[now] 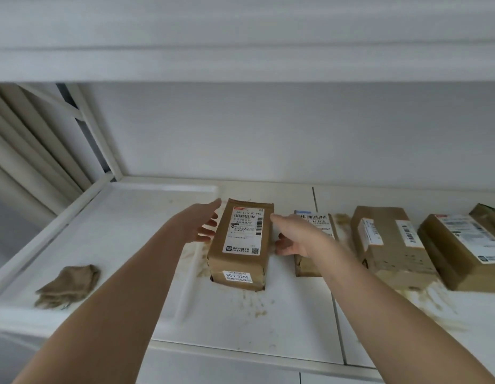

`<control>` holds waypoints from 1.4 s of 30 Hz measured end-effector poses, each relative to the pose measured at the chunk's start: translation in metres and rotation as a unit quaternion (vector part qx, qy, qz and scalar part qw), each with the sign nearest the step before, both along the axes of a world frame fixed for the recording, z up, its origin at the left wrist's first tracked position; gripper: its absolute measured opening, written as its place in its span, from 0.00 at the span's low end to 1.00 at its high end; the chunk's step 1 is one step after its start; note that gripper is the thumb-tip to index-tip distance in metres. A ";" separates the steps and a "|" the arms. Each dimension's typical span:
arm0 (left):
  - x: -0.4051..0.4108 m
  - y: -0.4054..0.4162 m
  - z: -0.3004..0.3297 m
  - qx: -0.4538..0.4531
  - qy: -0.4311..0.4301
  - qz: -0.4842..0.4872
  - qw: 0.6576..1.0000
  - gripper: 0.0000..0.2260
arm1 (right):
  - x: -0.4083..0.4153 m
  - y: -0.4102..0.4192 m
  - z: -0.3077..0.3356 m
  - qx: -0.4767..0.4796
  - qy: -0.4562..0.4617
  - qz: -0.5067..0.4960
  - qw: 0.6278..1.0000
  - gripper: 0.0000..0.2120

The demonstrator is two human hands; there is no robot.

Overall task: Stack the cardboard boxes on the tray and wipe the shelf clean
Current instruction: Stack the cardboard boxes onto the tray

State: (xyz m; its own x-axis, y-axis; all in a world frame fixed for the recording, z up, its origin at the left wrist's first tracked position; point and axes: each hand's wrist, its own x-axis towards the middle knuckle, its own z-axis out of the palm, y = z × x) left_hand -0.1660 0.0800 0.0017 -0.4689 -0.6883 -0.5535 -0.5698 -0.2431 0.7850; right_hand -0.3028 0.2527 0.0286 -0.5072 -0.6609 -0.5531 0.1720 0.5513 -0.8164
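Note:
A tall brown cardboard box [240, 245] with white shipping labels stands on the white shelf [296, 314], at the right rim of a white tray [108, 225]. My left hand [198, 224] is open just left of that box, fingers spread. My right hand [296, 236] is open just right of it, not clearly touching. Behind my right hand lies a flatter box [315, 225], partly hidden. Two more boxes [390, 245] [462, 250] lie further right. A folded tan cloth [67, 285] rests on the tray's near left part.
Sandy dirt [252, 303] is scattered on the shelf around the boxes and at the tray's rim. A fifth box corner [490, 217] shows at the far right. The upper shelf [240, 65] hangs low overhead. A white frame post [97, 134] stands at the left.

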 end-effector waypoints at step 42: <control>0.029 0.017 0.051 0.016 0.149 -0.033 0.988 0.26 | -0.002 0.005 0.018 -0.063 0.054 -0.017 0.996 0.19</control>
